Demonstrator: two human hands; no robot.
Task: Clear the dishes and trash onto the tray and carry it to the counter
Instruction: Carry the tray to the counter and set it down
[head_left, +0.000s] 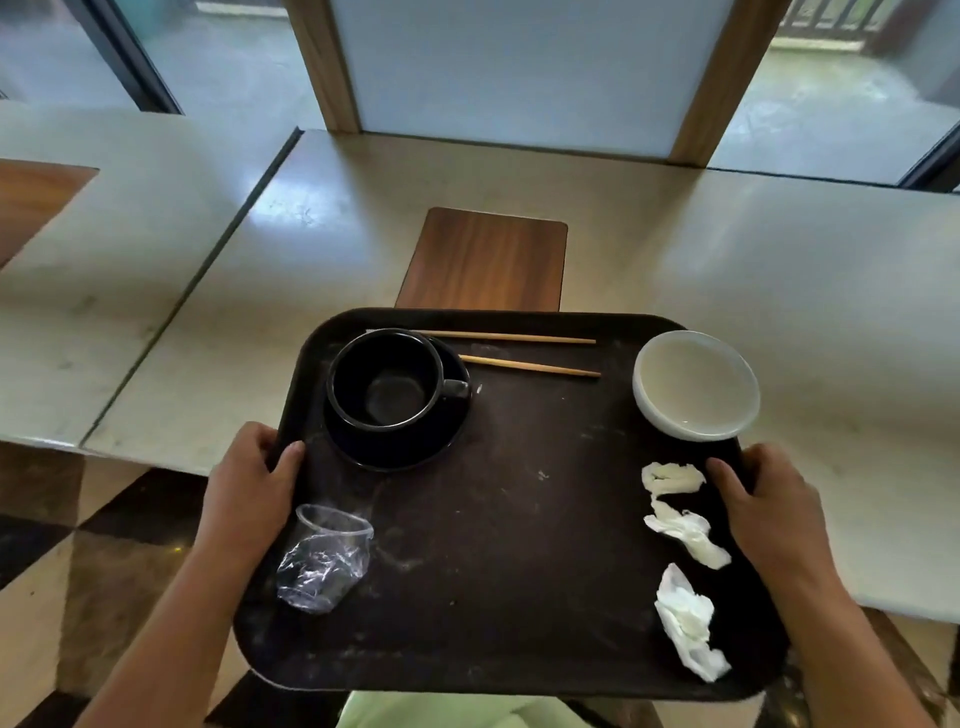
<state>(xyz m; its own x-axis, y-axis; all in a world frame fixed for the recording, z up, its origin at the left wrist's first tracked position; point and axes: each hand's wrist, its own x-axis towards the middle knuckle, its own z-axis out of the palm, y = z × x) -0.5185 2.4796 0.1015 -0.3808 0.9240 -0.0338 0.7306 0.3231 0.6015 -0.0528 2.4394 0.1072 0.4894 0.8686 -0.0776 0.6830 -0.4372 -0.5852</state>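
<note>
A dark brown tray (519, 519) is held in front of me, partly over the table edge. My left hand (249, 478) grips its left rim, thumb on top. My right hand (774, 499) grips the right rim the same way. On the tray stand a black cup (387, 384) on a black saucer (410, 447) at the back left, two wooden chopsticks (524, 353) along the back, and a white bowl (696, 384) at the back right. A crushed clear plastic cup (324, 558) lies at the front left. Three crumpled white napkins (685, 530) lie along the right side.
A pale stone table (779, 291) stretches ahead, with a wooden inlay panel (483, 260) just beyond the tray. A second table (104, 234) adjoins on the left. Windows and a wood-framed panel (519, 67) stand behind. Checkered floor (78, 545) shows at lower left.
</note>
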